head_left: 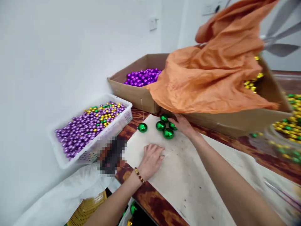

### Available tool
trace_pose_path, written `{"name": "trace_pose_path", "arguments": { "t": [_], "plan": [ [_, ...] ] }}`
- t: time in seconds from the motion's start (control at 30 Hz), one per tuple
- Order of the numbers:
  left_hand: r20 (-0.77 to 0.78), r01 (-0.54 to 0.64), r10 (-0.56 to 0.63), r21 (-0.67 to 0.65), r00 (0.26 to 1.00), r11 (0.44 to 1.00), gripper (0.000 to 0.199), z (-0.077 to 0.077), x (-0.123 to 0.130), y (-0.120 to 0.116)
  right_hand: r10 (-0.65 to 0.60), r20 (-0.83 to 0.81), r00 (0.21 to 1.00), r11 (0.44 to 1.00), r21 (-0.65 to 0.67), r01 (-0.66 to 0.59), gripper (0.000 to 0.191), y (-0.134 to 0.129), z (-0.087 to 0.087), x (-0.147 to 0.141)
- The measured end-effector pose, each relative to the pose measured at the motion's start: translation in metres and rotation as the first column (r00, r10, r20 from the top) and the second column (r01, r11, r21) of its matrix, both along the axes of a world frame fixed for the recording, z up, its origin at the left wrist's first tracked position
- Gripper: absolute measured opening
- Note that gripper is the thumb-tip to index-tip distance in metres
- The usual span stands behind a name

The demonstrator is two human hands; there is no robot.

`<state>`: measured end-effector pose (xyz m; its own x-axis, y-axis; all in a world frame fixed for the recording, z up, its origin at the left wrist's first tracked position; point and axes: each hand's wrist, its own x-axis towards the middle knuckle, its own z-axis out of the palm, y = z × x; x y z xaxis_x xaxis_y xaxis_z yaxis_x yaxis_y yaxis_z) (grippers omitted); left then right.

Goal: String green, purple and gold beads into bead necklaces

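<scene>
Several shiny green balls lie near the far end of a white cloth sheet (188,175). Four of them, among them one green ball (168,133), sit in a close cluster, and a single green ball (142,127) rests apart to the left. My right hand (184,125) reaches to the cluster's right side, its fingers closed against the rightmost green ball (172,126); part of the fingers is hidden. My left hand (152,158), with a beaded bracelet (139,175) at the wrist, lies nearer on the sheet. Its fingers are curled together; whatever they hold is too small to make out.
A white basket (130,113) of small purple, gold and green beads stands left. Behind are cardboard boxes (131,95) with purple and gold beads, partly covered by orange cloth (207,78). Scissors-like tool (282,193) lies right. A pixelated dark object (113,155) lies left.
</scene>
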<state>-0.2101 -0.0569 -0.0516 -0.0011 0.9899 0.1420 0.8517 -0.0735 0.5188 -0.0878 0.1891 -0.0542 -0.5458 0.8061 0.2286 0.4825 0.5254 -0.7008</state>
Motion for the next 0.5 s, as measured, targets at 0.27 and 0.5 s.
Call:
{"name": "trace_pose_path", "arguments": {
  "t": [0.27, 0.5],
  "plan": [
    [-0.002, -0.112, 0.114, 0.195, 0.993, 0.974, 0.023, 0.025, -0.054, -0.024, -0.064, 0.061, 0.996, 0.989, 0.141, 0.055, 0.045, -0.008, -0.006, 0.023],
    [0.023, -0.188, 0.188, 0.253, 0.982, 0.949, 0.02, 0.078, -0.117, -0.019, 0.106, 0.379, 0.919, 0.933, 0.282, -0.224, 0.024, -0.06, 0.055, 0.039]
  ]
}}
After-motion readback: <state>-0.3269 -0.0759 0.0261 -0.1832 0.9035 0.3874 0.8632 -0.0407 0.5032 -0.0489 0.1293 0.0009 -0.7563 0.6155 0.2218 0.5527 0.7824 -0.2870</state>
